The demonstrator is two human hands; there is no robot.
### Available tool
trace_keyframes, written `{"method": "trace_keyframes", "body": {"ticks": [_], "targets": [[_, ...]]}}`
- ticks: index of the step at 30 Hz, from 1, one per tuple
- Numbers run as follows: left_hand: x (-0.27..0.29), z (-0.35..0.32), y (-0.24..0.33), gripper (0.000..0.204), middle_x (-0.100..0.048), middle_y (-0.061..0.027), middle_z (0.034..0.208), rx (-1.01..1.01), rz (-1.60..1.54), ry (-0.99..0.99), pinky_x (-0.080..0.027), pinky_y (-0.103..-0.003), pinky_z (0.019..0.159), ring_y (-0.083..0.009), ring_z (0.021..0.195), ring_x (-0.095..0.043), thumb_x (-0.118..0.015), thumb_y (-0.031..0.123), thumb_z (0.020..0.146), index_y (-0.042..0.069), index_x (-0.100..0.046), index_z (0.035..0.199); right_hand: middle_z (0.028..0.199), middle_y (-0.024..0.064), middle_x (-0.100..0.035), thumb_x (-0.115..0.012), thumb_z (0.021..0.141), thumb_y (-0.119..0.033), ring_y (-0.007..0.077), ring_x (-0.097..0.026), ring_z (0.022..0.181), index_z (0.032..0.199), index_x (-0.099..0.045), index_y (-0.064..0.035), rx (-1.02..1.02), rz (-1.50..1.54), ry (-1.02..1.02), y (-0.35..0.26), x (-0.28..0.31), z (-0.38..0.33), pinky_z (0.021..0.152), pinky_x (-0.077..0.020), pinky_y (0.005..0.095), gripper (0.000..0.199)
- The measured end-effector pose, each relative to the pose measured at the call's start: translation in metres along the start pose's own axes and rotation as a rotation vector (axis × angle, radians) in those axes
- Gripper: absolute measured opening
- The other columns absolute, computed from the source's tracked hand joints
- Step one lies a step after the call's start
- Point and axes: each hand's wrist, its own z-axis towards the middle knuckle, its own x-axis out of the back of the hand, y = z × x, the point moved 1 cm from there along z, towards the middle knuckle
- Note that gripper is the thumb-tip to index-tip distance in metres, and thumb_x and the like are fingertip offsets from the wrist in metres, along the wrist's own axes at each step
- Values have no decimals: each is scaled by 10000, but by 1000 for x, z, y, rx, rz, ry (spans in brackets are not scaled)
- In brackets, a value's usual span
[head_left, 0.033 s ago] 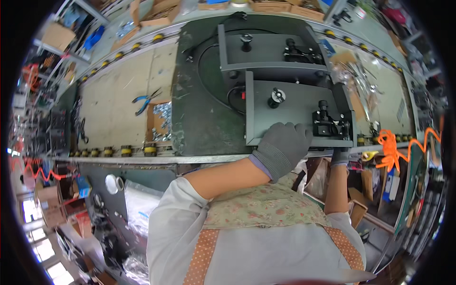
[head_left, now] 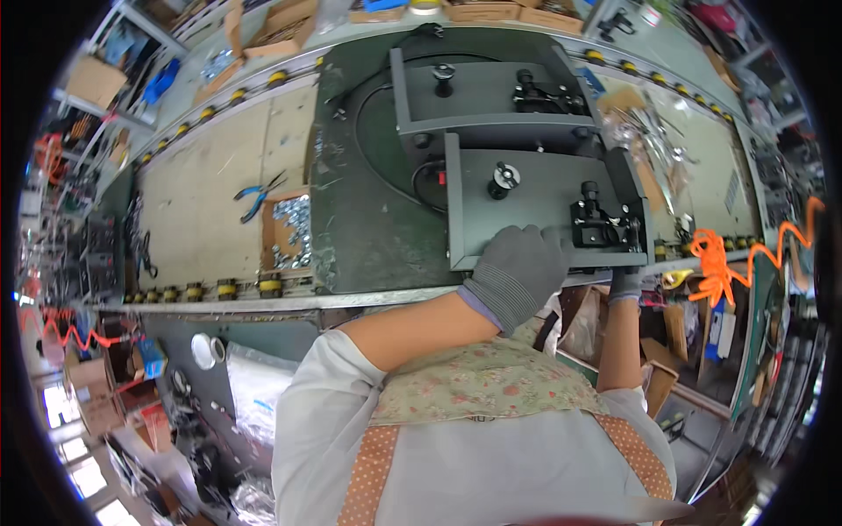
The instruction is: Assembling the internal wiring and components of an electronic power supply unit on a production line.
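In front of me a grey metal housing (head_left: pixel 517 215) lies on the dark green mat, its low walls raised. A round black and silver knob (head_left: pixel 504 180) and a black clamp-like mechanism (head_left: pixel 601 219) are mounted on it. My left hand (head_left: pixel 519 270), in a grey knitted glove, is closed at its near wall, knuckles up; the fingertips are hidden. Below the near right corner, my right hand (head_left: pixel 626 285), also gloved, reaches up against the housing, which covers its fingers. A second similar housing (head_left: pixel 482 101) stands just behind, with a black cable (head_left: pixel 361 131) curving round its left side.
Blue-handled pliers (head_left: pixel 254 202) and a cardboard tray (head_left: pixel 272 232) of small metal parts are left of the mat. Yellow-black rollers (head_left: pixel 226 288) line the bench edge. At right are loose metal rods (head_left: pixel 653 145) and a coiled orange hose (head_left: pixel 715 267).
The whole view has shifted slightly, with the bench things now a little further left. Both hands keep their places against the near housing.
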Motion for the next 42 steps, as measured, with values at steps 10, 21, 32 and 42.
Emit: {"method": "trace_keyframes", "body": {"ticks": [10, 21, 32, 42], "targets": [[14, -21, 23, 245, -599, -66, 802, -11, -211, -70, -488, -400, 621, -262, 727, -627, -764, 335, 767, 127, -678, 863, 1333, 87, -586, -473, 1062, -355, 233, -604, 1169, 1440, -476, -96, -208, 375, -133, -47, 29, -92, 1023, -522, 389, 458], [-5, -11, 16, 275, -638, -103, 826, -185, -610, 274, -490, -432, 655, -321, 750, -634, -792, 283, 744, 87, -687, 906, 1171, 141, -662, -687, 876, -450, 237, -655, 1086, 1311, -540, 87, 183, 25, -331, -265, 27, -108, 958, -535, 356, 706], [-7, -102, -104, 571, -588, -149, 1353, 588, -1260, 444, -461, -389, 1008, -246, 1176, -596, -423, 391, 1069, -8, -430, 1477, 843, 48, -668, -787, 775, -232, 110, -653, 746, 1156, -600, 24, 30, -511, -826, -260, -196, -123, 644, -532, 297, 495], [-7, -92, -106, 820, -443, -221, 1469, 440, -1472, 449, -419, -427, 1084, -315, 1310, -509, -348, 572, 990, -3, -232, 1562, 867, 76, -672, -728, 844, -219, 149, -681, 778, 1180, -612, -29, -18, -526, -1297, -248, -276, -125, 684, -543, 338, 403]]}}
